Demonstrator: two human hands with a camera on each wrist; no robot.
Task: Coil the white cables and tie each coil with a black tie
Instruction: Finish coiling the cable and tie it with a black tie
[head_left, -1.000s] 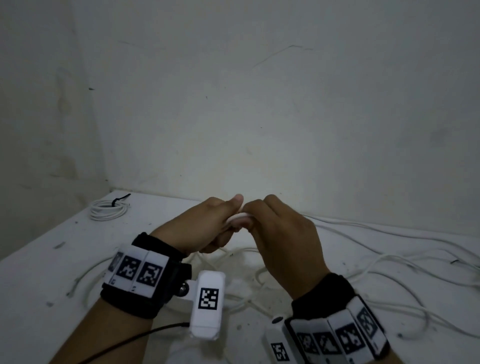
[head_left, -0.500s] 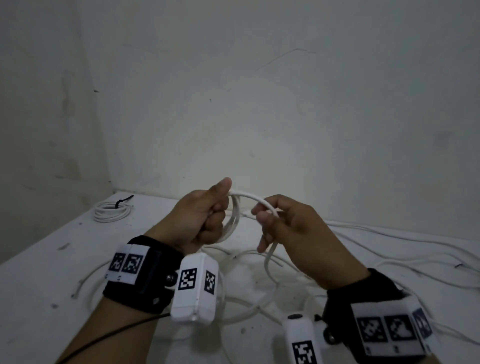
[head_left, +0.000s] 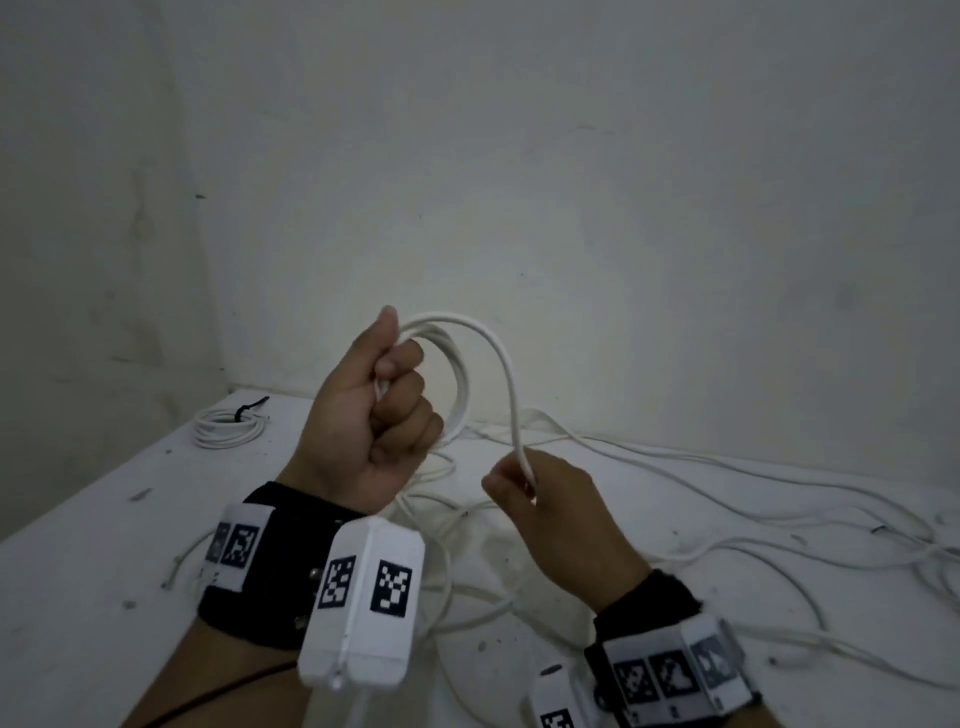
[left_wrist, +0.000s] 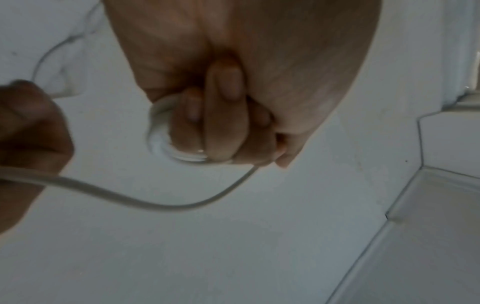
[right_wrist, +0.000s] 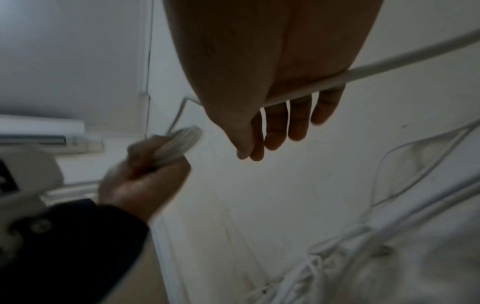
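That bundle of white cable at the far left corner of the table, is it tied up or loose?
Tied: the coiled cable lies in neat loops with a black tie around it.

Left hand (head_left: 363, 415) raised above the table (head_left: 78, 597), fist closed round a small coil (head_left: 457, 384) of white cable. Cable arcs over and down into the right hand (head_left: 561, 514), pinched there. Tied coil (head_left: 226, 426) near the table's far left corner; loose cables (head_left: 727, 525) toward the right edge.

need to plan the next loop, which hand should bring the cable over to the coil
Right. The right hand already pinches the free cable, while the left hand grips the coil.
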